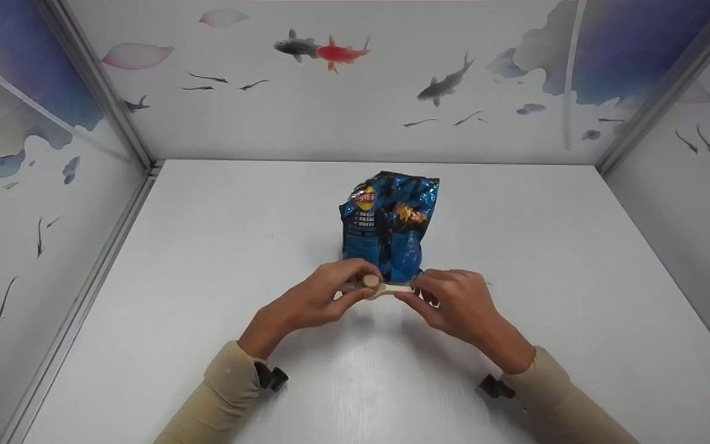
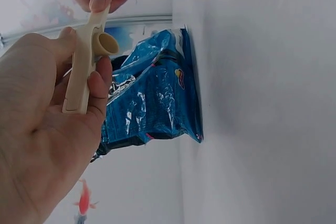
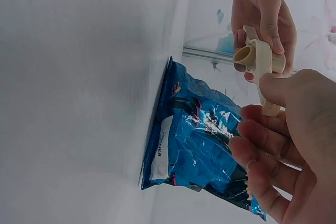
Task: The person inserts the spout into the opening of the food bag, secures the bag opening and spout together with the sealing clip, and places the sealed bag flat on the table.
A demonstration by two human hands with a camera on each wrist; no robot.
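A cream plastic bag clip (image 1: 397,288) with a short round spout (image 2: 107,44) is held by both hands above the table. My left hand (image 1: 324,293) grips one end, beside the spout, between thumb and fingers. At the other end, my right hand (image 1: 463,302) pinches the bar between thumb and index finger; its other fingers are loosely bent in the right wrist view. Just beyond the hands, a crumpled blue chip bag (image 1: 386,228) stands on the table. In both wrist views the clip is in front of the bag, with no part of the bag visibly in it.
The white table (image 1: 238,222) spreads out around the bag. White panels with painted fish enclose it at the back (image 1: 355,117), left (image 1: 34,234) and right (image 1: 688,209), joined by grey metal corner strips.
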